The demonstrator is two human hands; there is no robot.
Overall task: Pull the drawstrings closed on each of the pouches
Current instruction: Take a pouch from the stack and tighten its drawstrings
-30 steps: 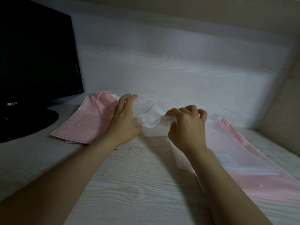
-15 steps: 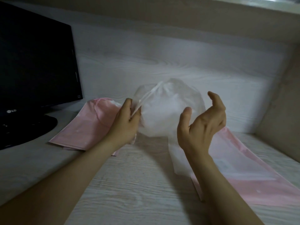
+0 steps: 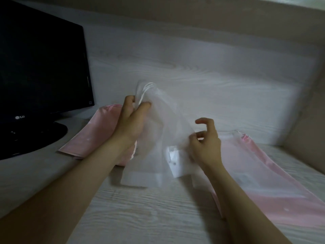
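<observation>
A translucent white pouch [image 3: 154,131] hangs in the air above the desk, blurred by motion. My left hand [image 3: 131,120] pinches its gathered top, with the white drawstrings [image 3: 146,88] sticking up above my fingers. My right hand [image 3: 204,141] is at the pouch's lower right side, fingers curled, thumb and forefinger close on the thin film; the grip itself is blurred. A white tag [image 3: 175,161] shows through the pouch. One pink pouch [image 3: 98,132] lies flat behind my left hand. Another pink pouch [image 3: 260,175] lies flat at the right, under a translucent one.
A black monitor [image 3: 42,67] on a round base [image 3: 35,138] stands at the left. The white wood-grain desk [image 3: 149,213] meets a back panel [image 3: 193,67] and a beige side wall [image 3: 306,131] at the right.
The white pouch has swung from the middle toward the left and now hangs down from my left hand. My right hand dropped from an open pose beside it to its lower right side.
</observation>
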